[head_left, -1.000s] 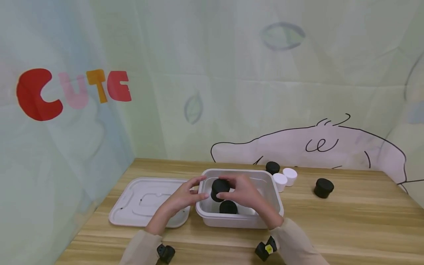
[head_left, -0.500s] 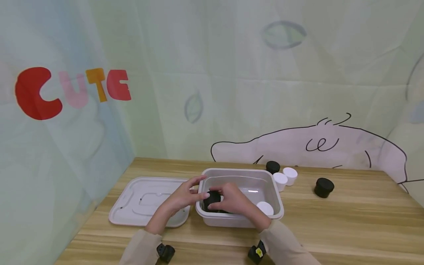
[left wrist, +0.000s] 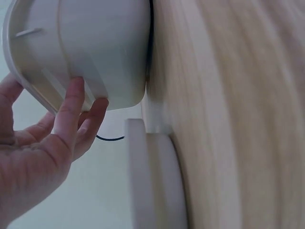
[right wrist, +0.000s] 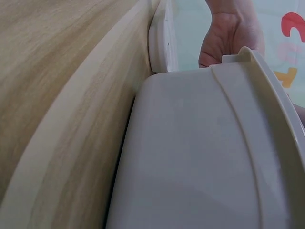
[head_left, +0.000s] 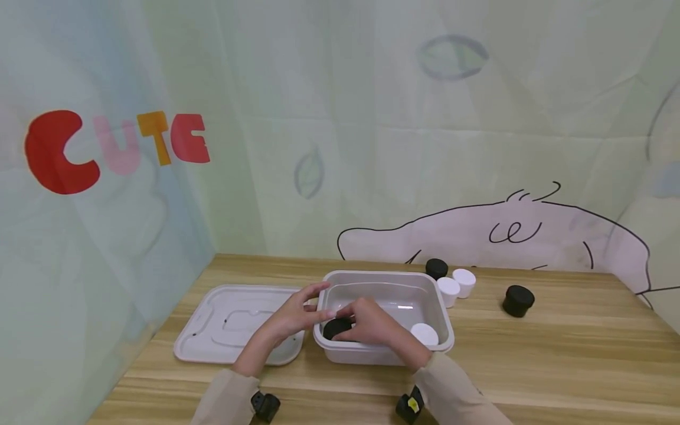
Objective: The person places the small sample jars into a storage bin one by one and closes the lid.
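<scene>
In the head view, a pale grey plastic box [head_left: 390, 354] stands uncovered on the wooden table. My left hand [head_left: 297, 311] holds its left rim, thumb over the edge. The left wrist view shows that hand's fingers [left wrist: 71, 107] lying against the outer wall. Inside the box, my right hand [head_left: 372, 323] grips a small black round jar [head_left: 336, 326] in the front left corner; the jar's lower part is hidden by the wall. A small white round jar [head_left: 424, 334] sits in the front right corner. In the right wrist view the box wall hides most of my right hand.
The pale lid [head_left: 234, 324] lies flat to the left of the box. At its back right corner stand two white jars [head_left: 448, 290] and a black jar [head_left: 437, 268]. Another black jar [head_left: 517, 301] is farther right. A printed curtain [head_left: 319, 118] hangs behind the table [head_left: 558, 366].
My right hand has lowered the black jar into the box's front left corner. The white jar inside has come into view from behind the right arm. My left hand keeps its place on the rim.
</scene>
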The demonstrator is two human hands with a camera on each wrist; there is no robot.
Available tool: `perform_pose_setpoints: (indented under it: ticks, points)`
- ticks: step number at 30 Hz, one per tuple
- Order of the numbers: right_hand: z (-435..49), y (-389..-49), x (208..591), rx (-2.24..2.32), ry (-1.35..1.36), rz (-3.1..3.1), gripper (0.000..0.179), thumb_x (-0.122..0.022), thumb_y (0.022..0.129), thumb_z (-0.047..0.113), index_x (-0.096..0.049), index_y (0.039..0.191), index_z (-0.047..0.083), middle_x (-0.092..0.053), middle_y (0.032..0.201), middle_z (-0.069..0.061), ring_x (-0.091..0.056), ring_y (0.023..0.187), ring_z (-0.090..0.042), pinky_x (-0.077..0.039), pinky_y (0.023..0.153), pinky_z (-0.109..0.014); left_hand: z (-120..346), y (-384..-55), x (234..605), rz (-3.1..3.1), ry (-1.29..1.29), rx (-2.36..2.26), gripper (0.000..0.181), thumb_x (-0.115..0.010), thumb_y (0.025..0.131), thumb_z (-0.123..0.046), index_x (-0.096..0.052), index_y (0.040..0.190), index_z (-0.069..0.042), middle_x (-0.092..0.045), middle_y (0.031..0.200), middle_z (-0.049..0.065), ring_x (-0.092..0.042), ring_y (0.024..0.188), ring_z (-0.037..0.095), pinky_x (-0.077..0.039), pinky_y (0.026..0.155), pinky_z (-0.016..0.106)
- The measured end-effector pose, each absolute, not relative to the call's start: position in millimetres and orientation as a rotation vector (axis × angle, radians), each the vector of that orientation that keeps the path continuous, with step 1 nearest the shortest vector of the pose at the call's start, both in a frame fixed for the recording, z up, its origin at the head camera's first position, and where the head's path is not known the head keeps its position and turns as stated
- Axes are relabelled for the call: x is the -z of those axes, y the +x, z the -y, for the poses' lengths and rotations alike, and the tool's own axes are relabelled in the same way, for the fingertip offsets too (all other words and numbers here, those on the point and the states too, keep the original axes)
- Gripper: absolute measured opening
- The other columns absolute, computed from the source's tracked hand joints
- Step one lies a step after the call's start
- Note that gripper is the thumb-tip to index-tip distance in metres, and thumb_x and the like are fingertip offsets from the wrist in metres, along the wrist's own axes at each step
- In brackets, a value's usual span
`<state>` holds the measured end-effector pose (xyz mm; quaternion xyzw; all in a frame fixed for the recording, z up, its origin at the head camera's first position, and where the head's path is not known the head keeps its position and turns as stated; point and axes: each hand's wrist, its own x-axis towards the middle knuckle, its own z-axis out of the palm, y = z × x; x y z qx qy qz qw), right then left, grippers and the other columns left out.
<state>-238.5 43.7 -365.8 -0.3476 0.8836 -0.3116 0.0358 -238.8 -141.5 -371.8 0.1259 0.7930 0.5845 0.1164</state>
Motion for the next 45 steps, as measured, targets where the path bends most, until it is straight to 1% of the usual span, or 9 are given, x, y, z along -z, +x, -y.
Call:
perform_pose_setpoints:
  ticks: [4,7,11,16,22,29,34,38,45]
  points:
    - [-44.7,-238.5,365.3,0.969,-1.053,-2.702,0.031,-0.077,0.071,0.015,-0.07,0.097,-0.001,-0.07,0.091,-0.009,-0.056,0.074,-0.01,-0.044,0.066,-0.019,140.8,-238.2,372.0,-2.334,0.362,-1.707,0.063,-0.067,0.083,-0.017,-0.036,0.136,-0.004,-0.031,0.141,0.022,-0.045,0.118,0.042,-0.05,0.08,0.042]
    - [-45.3,-238.9,364.9,0.97,-1.068,-2.703,0.031,-0.078,0.069,0.01,-0.07,0.096,-0.001,-0.069,0.092,-0.01,-0.061,0.079,-0.014,-0.048,0.07,-0.022,140.9,-237.3,370.8,-2.339,0.346,-1.707,0.064,-0.068,0.082,-0.018,-0.037,0.136,-0.005,-0.032,0.141,0.022,-0.046,0.117,0.041,-0.05,0.08,0.041]
    - [-45.3,-240.7,365.4,0.989,-1.086,-2.692,0.031,-0.078,0.068,0.007,-0.069,0.097,-0.001,-0.069,0.092,-0.011,-0.063,0.084,-0.017,-0.052,0.074,-0.028,141.2,-236.8,368.7,-2.343,0.35,-1.706,0.064,-0.068,0.082,-0.019,-0.037,0.136,-0.004,-0.032,0.141,0.022,-0.047,0.116,0.04,-0.05,0.08,0.041]
    - [-46.6,-242.2,365.9,1.01,-1.055,-2.673,0.034,-0.078,0.068,0.009,-0.068,0.099,-0.001,-0.069,0.094,-0.011,-0.064,0.086,-0.019,-0.052,0.077,-0.03,141.1,-236.7,368.3,-2.34,0.355,-1.706,0.065,-0.068,0.082,-0.019,-0.036,0.137,-0.004,-0.032,0.141,0.022,-0.047,0.116,0.04,-0.05,0.08,0.041]
    - [-61.2,-239.9,362.0,1.092,-0.974,-2.62,0.043,-0.077,0.069,0.014,-0.064,0.107,-0.003,-0.066,0.103,-0.014,-0.064,0.092,-0.024,-0.051,0.081,-0.036,138.0,-238.5,372.5,-2.347,0.318,-1.714,0.063,-0.069,0.082,-0.017,-0.039,0.136,-0.006,-0.035,0.14,0.02,-0.047,0.116,0.04,-0.05,0.08,0.042]
    - [-102.9,-242.1,350.0,1.219,-0.811,-2.648,0.049,-0.076,0.072,0.022,-0.061,0.114,0.0,-0.063,0.111,-0.014,-0.06,0.103,-0.026,-0.048,0.086,-0.04,137.6,-236.9,373.5,-2.364,0.303,-1.72,0.063,-0.07,0.08,-0.015,-0.04,0.135,-0.005,-0.035,0.139,0.022,-0.048,0.115,0.04,-0.051,0.079,0.041]
    - [-144.8,-245.8,337.9,1.309,-0.724,-2.727,0.051,-0.076,0.073,0.02,-0.06,0.115,-0.002,-0.062,0.112,-0.019,-0.059,0.103,-0.029,-0.047,0.088,-0.041,136.8,-236.0,372.5,-2.379,0.292,-1.712,0.063,-0.07,0.08,-0.014,-0.04,0.135,-0.005,-0.036,0.139,0.021,-0.049,0.114,0.04,-0.051,0.079,0.042]
    - [-183.7,-248.3,331.4,1.37,-0.66,-2.797,0.049,-0.073,0.077,0.017,-0.056,0.118,-0.005,-0.058,0.115,-0.023,-0.056,0.107,-0.034,-0.043,0.091,-0.045,137.0,-235.3,371.8,-2.382,0.296,-1.711,0.062,-0.069,0.081,-0.013,-0.04,0.135,-0.004,-0.036,0.138,0.021,-0.049,0.114,0.04,-0.051,0.078,0.042]
    - [-243.9,-245.3,325.8,1.335,-0.458,-2.969,0.058,-0.069,0.081,0.029,-0.05,0.125,-0.005,-0.053,0.122,-0.026,-0.051,0.111,-0.039,-0.042,0.092,-0.048,137.7,-235.6,370.5,-2.368,0.306,-1.716,0.063,-0.069,0.081,-0.013,-0.038,0.135,-0.004,-0.038,0.137,0.021,-0.051,0.113,0.039,-0.052,0.077,0.041]
